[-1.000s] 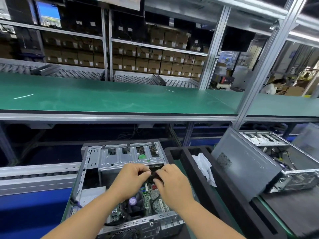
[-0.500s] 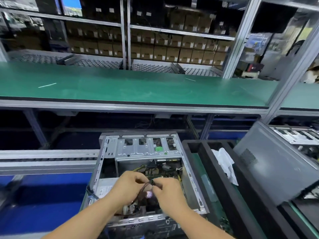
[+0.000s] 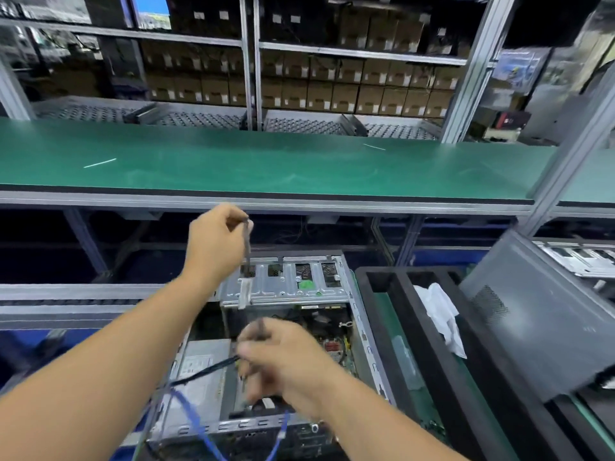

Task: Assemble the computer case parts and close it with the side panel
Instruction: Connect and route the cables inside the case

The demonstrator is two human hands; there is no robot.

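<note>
In the head view the open computer case [image 3: 286, 344] lies on the line below the green shelf [image 3: 266, 161]. The left hand [image 3: 216, 241] pinches a dark cable [image 3: 247, 241] raised above it; the right hand [image 3: 283, 361] grips another cable inside. The side panel [image 3: 539, 314] leans at the right, not yet fitted, so wiring and closing remain.

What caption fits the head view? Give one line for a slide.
Left hand lifts a dark cable above the open computer case while the right hand grips its lower length.
</note>
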